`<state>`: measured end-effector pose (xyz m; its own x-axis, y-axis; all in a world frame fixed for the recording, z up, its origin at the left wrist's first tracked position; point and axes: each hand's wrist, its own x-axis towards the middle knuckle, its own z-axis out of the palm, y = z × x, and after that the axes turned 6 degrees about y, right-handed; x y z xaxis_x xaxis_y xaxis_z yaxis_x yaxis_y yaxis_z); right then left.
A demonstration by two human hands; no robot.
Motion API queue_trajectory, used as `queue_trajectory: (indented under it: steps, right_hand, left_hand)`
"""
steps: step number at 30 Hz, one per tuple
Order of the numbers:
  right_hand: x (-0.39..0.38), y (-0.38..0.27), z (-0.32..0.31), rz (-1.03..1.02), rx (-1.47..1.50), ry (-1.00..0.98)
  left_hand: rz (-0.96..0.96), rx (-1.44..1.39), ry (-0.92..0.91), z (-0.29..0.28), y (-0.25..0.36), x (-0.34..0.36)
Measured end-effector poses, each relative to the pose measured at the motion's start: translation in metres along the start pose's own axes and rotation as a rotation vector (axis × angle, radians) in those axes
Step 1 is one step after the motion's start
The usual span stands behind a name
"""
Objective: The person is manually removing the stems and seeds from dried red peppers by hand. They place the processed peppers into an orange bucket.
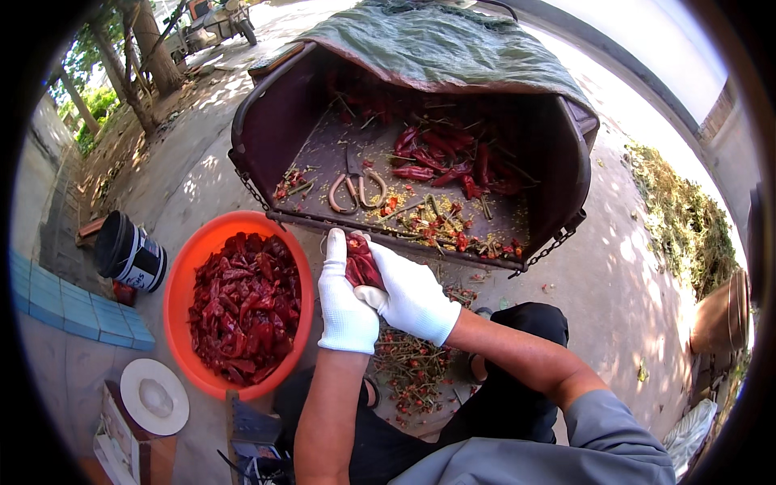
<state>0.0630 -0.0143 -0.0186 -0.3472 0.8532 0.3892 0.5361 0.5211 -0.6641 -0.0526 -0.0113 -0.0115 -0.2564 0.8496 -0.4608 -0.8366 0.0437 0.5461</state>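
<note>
My left hand (343, 307) and my right hand (404, 295), both in white gloves, are closed together round red dried chilli pieces (362, 264). They are just before the front edge of a dark metal cart bed (283, 137), where scissors with tan handles (343, 202) lie among seeds and stem bits. Red whole chillies (436, 153) are heaped at the bed's back right. An orange basin (182, 307) at my left holds a pile of red chilli pieces (242, 307).
Stems (412, 372) litter the ground between my legs. A dark bucket (129, 250) lies left, near blue-tiled edging (77, 307) and a white hat-like disc (153, 396). A green sack sheet (436, 44) covers the cart's top. Dry plants (671, 210) and a brown container (715, 315) are right.
</note>
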Motion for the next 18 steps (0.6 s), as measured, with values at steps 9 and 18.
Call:
queue_trajectory:
  steps: [9,18]
  right_hand:
    - [0.029,0.004,-0.013,0.076,0.063,0.215]
    - [0.117,-0.057,-0.022,0.063,0.504,0.596]
  left_hand:
    - [-0.051,-0.039,-0.275,0.012,0.005,-0.013]
    - [-0.046,-0.009,-0.077,-0.004,0.001,-0.001]
